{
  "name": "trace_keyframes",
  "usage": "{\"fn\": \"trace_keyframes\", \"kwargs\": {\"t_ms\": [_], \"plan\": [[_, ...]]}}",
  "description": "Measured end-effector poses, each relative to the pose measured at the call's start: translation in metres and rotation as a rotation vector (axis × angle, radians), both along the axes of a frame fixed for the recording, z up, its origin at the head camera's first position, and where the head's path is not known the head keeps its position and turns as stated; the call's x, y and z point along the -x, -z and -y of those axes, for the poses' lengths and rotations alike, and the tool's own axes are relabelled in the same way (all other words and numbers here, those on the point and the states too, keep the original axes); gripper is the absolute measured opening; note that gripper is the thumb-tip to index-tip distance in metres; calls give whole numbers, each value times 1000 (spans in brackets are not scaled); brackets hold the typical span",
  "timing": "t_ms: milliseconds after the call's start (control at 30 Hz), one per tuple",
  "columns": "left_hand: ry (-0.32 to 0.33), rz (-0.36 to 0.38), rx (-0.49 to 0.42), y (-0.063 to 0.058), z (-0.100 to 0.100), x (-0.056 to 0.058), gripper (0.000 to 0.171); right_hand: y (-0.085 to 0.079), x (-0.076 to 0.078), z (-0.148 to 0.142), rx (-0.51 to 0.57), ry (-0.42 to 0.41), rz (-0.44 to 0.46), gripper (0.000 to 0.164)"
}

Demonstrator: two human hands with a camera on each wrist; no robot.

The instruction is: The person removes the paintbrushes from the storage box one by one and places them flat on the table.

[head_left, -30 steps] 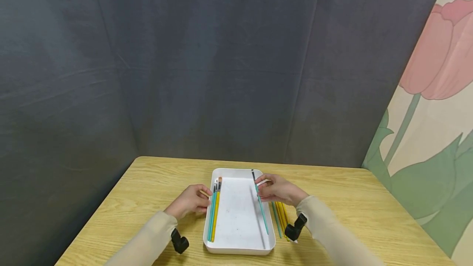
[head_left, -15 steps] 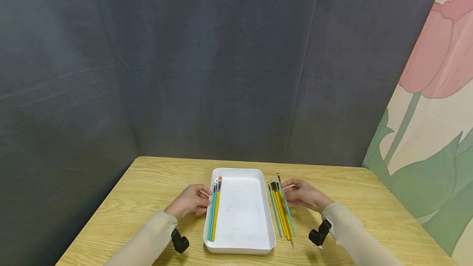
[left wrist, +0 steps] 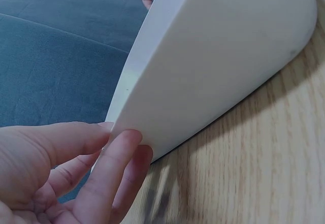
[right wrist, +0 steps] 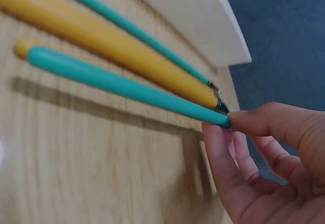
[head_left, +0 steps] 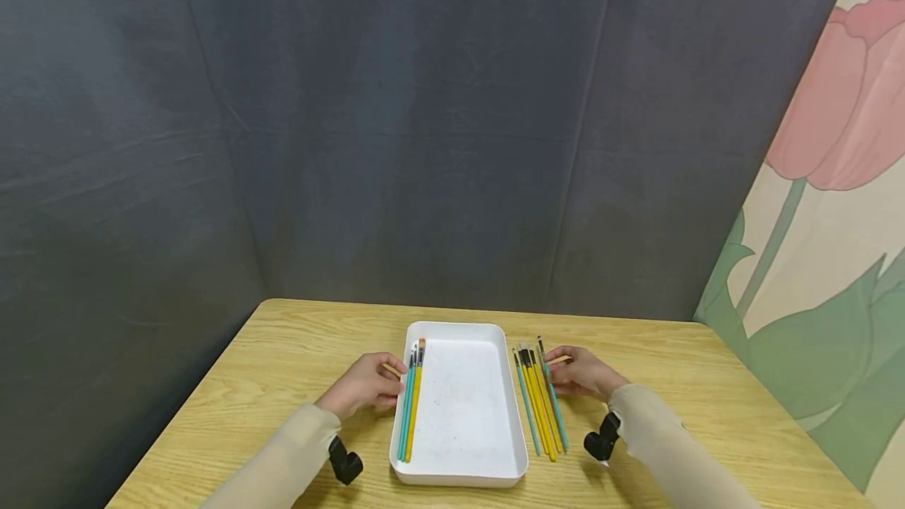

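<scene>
A white tray (head_left: 463, 415) lies on the wooden table, with teal paintbrushes (head_left: 404, 422) and a yellow paintbrush (head_left: 413, 419) side by side along its left wall. My left hand (head_left: 364, 386) pinches the tray's left rim, thumb on top and fingers against the outer wall (left wrist: 203, 56). To the right of the tray, my right hand (head_left: 581, 374) pinches a teal paintbrush (right wrist: 127, 89) near its metal collar. This brush overlaps the row of yellow paintbrushes (head_left: 543, 415) in the head view, its shadow falling on the table in the right wrist view.
Another teal paintbrush (head_left: 527, 407) lies between the tray and the yellow brushes. A dark curtain (head_left: 424, 140) hangs behind the table (head_left: 318, 336). At the right is a wall hanging (head_left: 813, 297) with a pink tulip.
My right hand has carried the teal paintbrush rightward from over the tray to the right side of the brushes on the table. The left hand has stayed at the tray rim.
</scene>
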State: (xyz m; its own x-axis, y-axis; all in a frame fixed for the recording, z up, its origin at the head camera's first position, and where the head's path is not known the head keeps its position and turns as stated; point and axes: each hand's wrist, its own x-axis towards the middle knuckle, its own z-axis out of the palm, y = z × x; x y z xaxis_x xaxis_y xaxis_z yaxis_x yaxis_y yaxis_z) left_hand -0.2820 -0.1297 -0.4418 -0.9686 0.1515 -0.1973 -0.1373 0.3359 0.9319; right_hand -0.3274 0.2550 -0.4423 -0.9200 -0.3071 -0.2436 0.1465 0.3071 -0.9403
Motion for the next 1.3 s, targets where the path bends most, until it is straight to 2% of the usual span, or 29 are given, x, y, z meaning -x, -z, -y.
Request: {"fn": "trace_keyframes", "kwargs": {"t_ms": [200,400,567,933,1300], "plan": [[28,-1,-3,-1,0,0,26,8,4,-5,-55,41,4,38],[20,-2,2,-2,-1,0,25,11,7,-7,-54,24,14,37],[15,-2,3,-3,-1,-1,24,11,9,-6,-64,12,14,36],[10,1,1,-2,0,0,24,8,6,2,-158,35,-14,34],[3,-5,6,-1,-1,0,25,7,4,7,-178,47,-14,34]]}}
